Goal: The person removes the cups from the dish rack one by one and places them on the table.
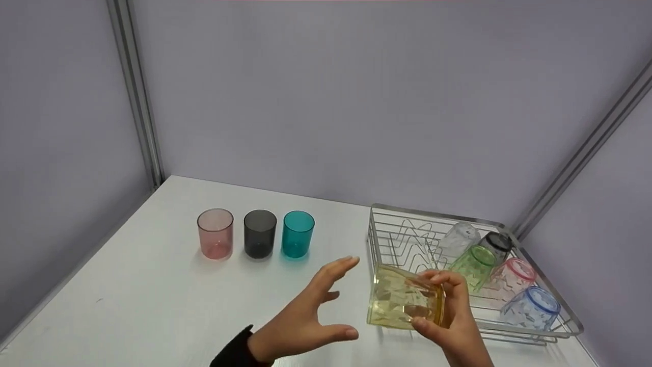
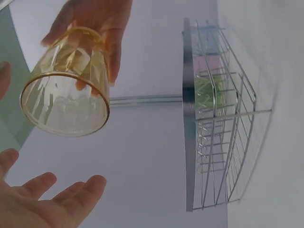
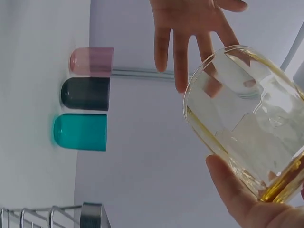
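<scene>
The right hand (image 1: 453,316) held a yellow faceted cup (image 1: 405,304) on its side above the white table (image 1: 127,306), just in front of the near left corner of a wire dish rack (image 1: 407,219). Its fingers (image 1: 438,278) curled over the top of the cup near its base while the thumb pressed from below, so the cup was pinched between them, with its open mouth turned toward the left hand (image 1: 305,318). In the right wrist view the same cup (image 3: 247,123) filled the right side of the picture, the thumb (image 3: 232,190) lying against its wall. The left hand was just beside the cup's mouth but apart from it, holding nothing, its fingers (image 1: 338,266) spread and fairly straight and the thumb stretched out below; the left wrist view showed those fingers (image 2: 71,194) under the cup's rim (image 2: 64,107) with a gap between. Inside the rack lay five more faceted cups on their sides: a clear cup (image 1: 461,237), a grey cup (image 1: 496,244), a green cup (image 1: 474,265), a pink cup (image 1: 514,278) and a blue cup (image 1: 532,308). Farther left on the table, well apart from the hands, three smooth tumblers stood upright in a row: a pink tumbler (image 1: 215,233), a dark grey tumbler (image 1: 260,233) and a teal tumbler (image 1: 298,233).
</scene>
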